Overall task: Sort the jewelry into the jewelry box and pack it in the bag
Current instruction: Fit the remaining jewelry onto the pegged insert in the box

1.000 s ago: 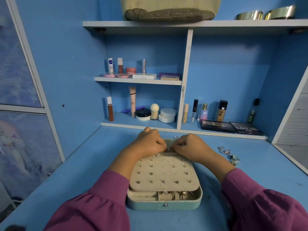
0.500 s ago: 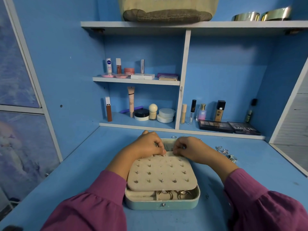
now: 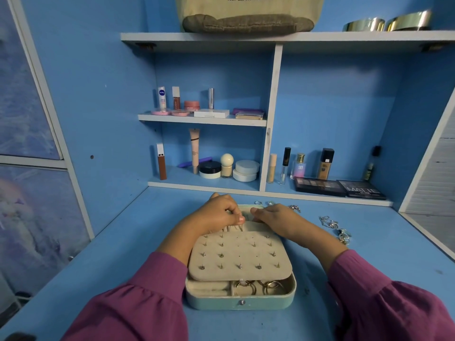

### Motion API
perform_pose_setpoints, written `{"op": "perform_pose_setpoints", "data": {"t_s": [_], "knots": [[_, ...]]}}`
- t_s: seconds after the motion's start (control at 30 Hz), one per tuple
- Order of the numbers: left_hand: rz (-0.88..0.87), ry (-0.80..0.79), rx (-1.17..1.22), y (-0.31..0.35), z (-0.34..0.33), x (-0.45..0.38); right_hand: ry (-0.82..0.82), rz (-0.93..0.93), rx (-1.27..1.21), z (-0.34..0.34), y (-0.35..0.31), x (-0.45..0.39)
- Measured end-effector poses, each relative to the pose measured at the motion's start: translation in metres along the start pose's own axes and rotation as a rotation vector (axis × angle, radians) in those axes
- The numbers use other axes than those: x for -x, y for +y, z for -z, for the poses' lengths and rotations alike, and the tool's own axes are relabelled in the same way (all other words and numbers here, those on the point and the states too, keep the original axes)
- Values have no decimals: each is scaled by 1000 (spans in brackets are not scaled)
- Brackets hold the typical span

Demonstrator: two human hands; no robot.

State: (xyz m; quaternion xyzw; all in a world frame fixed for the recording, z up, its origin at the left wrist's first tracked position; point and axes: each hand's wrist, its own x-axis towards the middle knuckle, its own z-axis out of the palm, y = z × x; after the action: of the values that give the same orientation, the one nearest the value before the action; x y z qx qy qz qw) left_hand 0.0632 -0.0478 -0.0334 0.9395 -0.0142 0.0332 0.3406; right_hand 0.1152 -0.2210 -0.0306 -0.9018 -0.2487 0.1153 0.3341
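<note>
The blue surface [image 3: 103, 286] ran back to a set of white-edged shelves [image 3: 273, 114] that held cosmetics, among them two dark eyeshadow palettes [image 3: 338, 188] on the lowest level to the right. On the top shelf sat a beige bag [image 3: 248, 13] with printed lettering, and beside it, further right, two shiny metal bangles [image 3: 386, 22].

Near the front middle of the surface lay the pale green jewelry box [image 3: 240, 295], open, with a beige earring panel [image 3: 238, 254] folded over most of it; rows of small studs stuck up from the panel. Under the panel's near edge, gold rings [image 3: 256, 286] showed in the box's front compartments.

Both hands met at the far edge of the panel. The left hand [image 3: 216, 214] had its fingers curled and its thumb pressed toward them, as if pinching something too small to make out. The right hand [image 3: 273, 216] also had curled fingers at the panel's edge; what they held could not be told.

Loose silver jewelry [image 3: 332, 226] lay on the surface to the right of the box, apart from it.
</note>
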Motion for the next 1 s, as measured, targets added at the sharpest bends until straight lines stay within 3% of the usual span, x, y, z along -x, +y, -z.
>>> {"op": "perform_pose_setpoints", "data": {"t_s": [0.3,0.73,1.0], "knots": [[37,40,94,-1,-1,0,-4,90,-98,0,2,2],[41,3,-6,0,-3,-3,-31,-46,-12,-7,-2,-2],[11,-25,-9,0,-1,-1,-35,-6,-209,-2,-3,0]]}}
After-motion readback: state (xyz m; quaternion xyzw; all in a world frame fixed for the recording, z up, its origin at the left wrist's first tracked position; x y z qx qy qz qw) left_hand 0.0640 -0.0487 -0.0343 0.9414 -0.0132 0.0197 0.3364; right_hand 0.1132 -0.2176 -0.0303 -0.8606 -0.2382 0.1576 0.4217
